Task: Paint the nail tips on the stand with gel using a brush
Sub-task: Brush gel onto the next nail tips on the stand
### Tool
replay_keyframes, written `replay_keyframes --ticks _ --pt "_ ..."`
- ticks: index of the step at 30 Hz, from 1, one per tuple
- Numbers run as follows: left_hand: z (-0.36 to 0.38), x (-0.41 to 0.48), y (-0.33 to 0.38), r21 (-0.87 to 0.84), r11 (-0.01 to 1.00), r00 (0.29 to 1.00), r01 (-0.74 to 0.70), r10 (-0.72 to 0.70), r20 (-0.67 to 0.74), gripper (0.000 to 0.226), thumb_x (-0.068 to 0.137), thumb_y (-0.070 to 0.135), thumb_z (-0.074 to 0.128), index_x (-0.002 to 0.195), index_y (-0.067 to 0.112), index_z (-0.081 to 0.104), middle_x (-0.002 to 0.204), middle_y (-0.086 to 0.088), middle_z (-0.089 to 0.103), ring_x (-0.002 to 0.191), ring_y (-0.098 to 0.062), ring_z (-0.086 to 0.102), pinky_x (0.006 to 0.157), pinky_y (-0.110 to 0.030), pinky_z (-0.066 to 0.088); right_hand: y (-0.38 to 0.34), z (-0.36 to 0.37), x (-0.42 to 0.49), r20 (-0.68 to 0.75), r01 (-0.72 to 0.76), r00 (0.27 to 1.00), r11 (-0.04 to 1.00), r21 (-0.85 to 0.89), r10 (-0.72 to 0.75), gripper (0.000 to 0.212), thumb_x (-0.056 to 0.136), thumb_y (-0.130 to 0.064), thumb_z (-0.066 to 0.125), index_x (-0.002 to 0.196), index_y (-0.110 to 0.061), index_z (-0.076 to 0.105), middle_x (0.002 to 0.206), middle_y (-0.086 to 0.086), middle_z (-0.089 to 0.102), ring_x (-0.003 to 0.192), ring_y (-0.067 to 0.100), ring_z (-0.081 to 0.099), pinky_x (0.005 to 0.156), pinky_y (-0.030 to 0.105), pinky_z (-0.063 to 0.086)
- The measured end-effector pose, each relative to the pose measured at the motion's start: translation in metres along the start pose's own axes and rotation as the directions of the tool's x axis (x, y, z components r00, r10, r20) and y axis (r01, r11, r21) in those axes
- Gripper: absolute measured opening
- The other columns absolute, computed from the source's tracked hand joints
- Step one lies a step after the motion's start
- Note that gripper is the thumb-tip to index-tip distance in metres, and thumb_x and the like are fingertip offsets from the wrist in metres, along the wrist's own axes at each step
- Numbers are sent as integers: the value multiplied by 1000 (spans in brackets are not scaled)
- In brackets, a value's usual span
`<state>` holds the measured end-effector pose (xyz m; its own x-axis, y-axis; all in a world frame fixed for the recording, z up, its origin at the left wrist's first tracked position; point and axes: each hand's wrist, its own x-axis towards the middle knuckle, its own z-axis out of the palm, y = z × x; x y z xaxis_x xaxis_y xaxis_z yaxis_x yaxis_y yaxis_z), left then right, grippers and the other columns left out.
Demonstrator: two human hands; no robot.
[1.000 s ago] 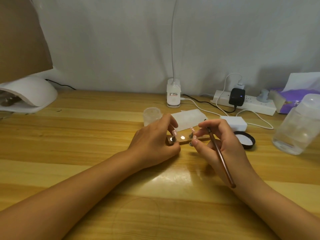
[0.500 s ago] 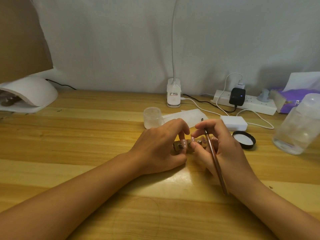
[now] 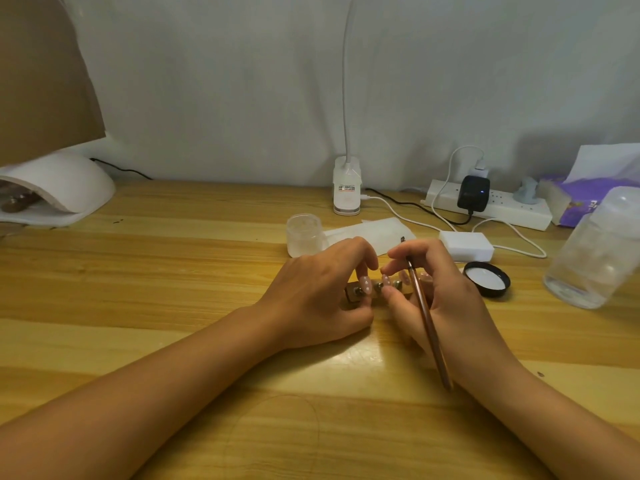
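I am seeing my right hand gripping the brush in a narrow grip, fingers curled round its copper-coloured handle, the bristle end poking up past the fingertips toward the wall. The thumb and forefinger of that hand are also pinching at the stand, which is lying on the wooden surface between both hands. My left hand is curling its fingers over the stand's left end, its grip closed on it. The nail tips are standing in a row on the stand, pale pink with white dots; those under the right hand are partly hidden. Just behind the hands, a small frosted jar is sitting beside a white paper sheet. A black lid is lying to the right, near a clear plastic bottle. Further back, a power strip and a clip lamp base are resting against the wall; a white curing lamp is sitting far left.
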<state>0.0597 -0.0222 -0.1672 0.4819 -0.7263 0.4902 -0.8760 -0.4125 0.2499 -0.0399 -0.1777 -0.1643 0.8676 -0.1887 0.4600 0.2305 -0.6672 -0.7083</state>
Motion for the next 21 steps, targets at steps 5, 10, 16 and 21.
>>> replay_keyframes --ticks 5,10,16,21 --pt "1 0 -1 23 999 1000 27 -27 -17 38 76 40 62 109 33 47 97 18 56 66 7 44 51 -16 34 0 0 -1 -50 -3 999 999 -38 1 47 85 -15 69 119 -33 41 109 -16 58 61 3 58 60 23 49" --pt "1 0 -1 42 998 998 48 -47 -28 37 76 40 63 108 34 46 96 19 54 68 7 47 52 -20 42 2 -1 -2 -61 -40 997 996 -76 36 44 88 -11 66 120 -30 43 109 -15 58 75 8 63 74 36 56" --pt "1 1 -1 60 996 997 72 -70 -35 37 76 40 63 108 34 46 95 18 57 65 8 46 50 -13 33 2 -2 -2 -65 -38 997 996 -86 33 41 88 -9 67 118 -26 46 101 -16 60 85 6 64 76 37 57" --pt "1 0 -1 56 994 995 92 -90 -32 36 76 41 63 107 35 45 95 18 57 65 8 46 51 -13 28 2 -2 -1 -79 -36 997 991 -132 26 38 88 -11 68 114 -28 46 98 -17 60 81 4 63 73 33 57"
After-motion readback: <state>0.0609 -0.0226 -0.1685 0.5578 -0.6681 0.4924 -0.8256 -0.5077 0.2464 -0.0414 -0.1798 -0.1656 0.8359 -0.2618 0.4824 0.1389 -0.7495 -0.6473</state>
